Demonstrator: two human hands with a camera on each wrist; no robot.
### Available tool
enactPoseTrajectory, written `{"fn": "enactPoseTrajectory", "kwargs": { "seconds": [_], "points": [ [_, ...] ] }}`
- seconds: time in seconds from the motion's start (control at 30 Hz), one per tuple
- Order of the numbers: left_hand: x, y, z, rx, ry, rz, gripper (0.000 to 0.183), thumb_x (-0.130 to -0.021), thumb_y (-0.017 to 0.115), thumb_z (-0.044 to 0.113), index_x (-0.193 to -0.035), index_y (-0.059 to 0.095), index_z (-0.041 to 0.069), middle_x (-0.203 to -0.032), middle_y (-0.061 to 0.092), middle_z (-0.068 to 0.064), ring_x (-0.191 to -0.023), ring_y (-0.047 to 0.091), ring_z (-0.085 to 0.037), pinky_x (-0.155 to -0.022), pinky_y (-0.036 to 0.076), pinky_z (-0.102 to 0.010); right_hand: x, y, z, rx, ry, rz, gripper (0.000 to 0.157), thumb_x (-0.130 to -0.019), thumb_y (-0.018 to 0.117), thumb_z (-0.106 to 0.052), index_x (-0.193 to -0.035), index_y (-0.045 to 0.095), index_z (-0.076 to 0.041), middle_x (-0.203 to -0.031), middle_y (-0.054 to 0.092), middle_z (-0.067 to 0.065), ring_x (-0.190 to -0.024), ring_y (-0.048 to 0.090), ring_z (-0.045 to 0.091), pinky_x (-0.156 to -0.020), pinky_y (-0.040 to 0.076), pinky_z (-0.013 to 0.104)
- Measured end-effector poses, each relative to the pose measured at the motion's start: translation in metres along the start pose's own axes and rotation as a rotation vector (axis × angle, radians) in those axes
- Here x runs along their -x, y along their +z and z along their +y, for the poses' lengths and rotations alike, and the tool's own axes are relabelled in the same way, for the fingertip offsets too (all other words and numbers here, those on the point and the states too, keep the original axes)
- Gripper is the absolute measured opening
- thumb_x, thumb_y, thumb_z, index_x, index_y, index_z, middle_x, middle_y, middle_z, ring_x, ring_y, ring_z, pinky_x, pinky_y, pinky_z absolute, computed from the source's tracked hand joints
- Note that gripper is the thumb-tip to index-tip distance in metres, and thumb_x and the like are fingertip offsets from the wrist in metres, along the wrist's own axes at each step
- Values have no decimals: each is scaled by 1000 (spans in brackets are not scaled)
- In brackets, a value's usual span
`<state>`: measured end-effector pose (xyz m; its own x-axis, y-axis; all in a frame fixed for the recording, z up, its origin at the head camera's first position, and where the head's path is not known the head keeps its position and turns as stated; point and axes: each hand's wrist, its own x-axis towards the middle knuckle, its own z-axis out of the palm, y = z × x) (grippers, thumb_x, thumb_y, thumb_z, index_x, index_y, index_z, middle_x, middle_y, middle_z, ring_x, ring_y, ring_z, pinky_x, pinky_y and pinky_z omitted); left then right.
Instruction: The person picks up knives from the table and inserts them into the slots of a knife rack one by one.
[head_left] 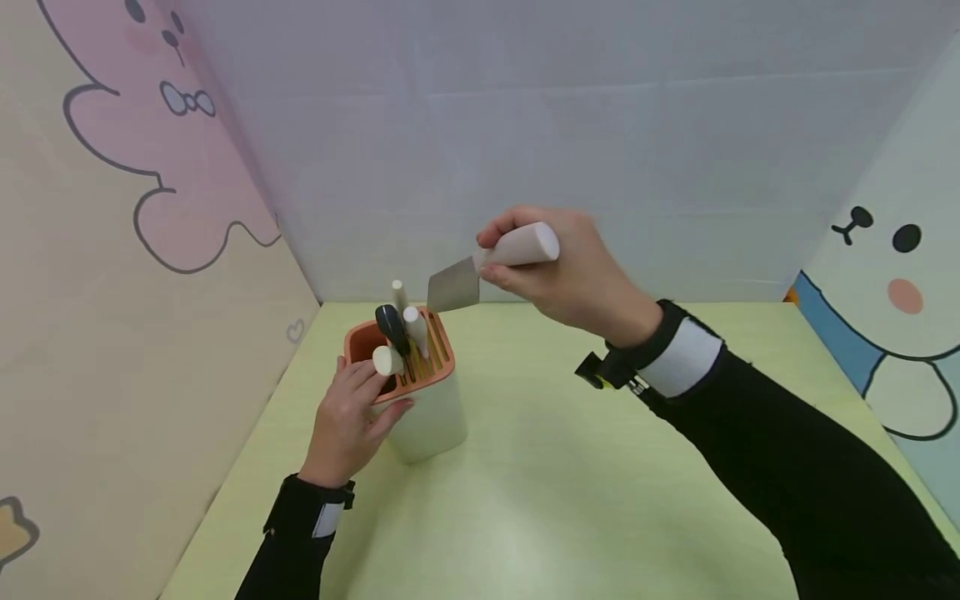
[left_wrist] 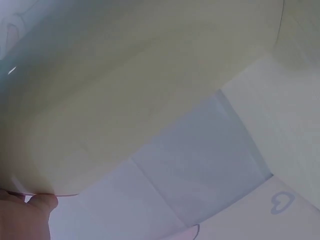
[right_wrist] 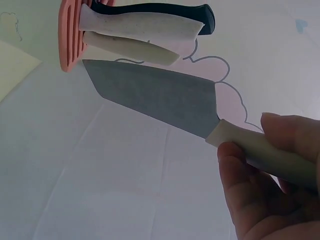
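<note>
My right hand point(head_left: 581, 271) grips the white handle of a wide-bladed knife point(head_left: 454, 286). Its blade hangs in the air above and right of a pale knife block point(head_left: 427, 425) with an orange slotted top. In the right wrist view the knife point(right_wrist: 155, 95) is out of the slots, its tip close to the orange top point(right_wrist: 65, 37). My left hand point(head_left: 347, 423) holds the block by its near left rim, with the thumb on the front side. Several handles stand in the block, among them white handles point(head_left: 415, 327) and a black handle point(head_left: 392, 325).
The block stands on a pale green table point(head_left: 585, 475), toward its left side. A plain greyish wall point(head_left: 525, 125) rises behind. Cartoon-printed panels flank the table, a left panel point(head_left: 150, 350) and a right panel point(head_left: 900, 275).
</note>
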<state>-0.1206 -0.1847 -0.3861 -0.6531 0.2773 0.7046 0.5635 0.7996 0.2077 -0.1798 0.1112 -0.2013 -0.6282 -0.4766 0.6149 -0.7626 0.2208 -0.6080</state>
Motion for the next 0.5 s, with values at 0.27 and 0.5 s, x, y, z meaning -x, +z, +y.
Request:
{"fn": "enactPoseTrajectory", "kwargs": {
  "seconds": [0.27, 0.5],
  "points": [
    [-1, -1, -9, 41, -4, -27, 51, -72, 81, 19, -118, 63, 8, -117, 62, -9, -114, 49, -27, -105, 23, -63, -6, 10, -7, 34, 17, -59, 16, -81, 73, -15, -95, 65, -12, -96, 64, -2, -82, 54, 12, -71, 49, 34],
    [0, 0, -12, 43, -1, -16, 51, -70, 82, 16, -117, 63, 7, -115, 62, -10, -113, 50, -28, -103, 24, -65, -12, 16, -7, 92, -6, -104, 17, -82, 72, -13, -96, 64, -11, -95, 63, -2, -81, 54, 11, -72, 49, 32]
  ]
}}
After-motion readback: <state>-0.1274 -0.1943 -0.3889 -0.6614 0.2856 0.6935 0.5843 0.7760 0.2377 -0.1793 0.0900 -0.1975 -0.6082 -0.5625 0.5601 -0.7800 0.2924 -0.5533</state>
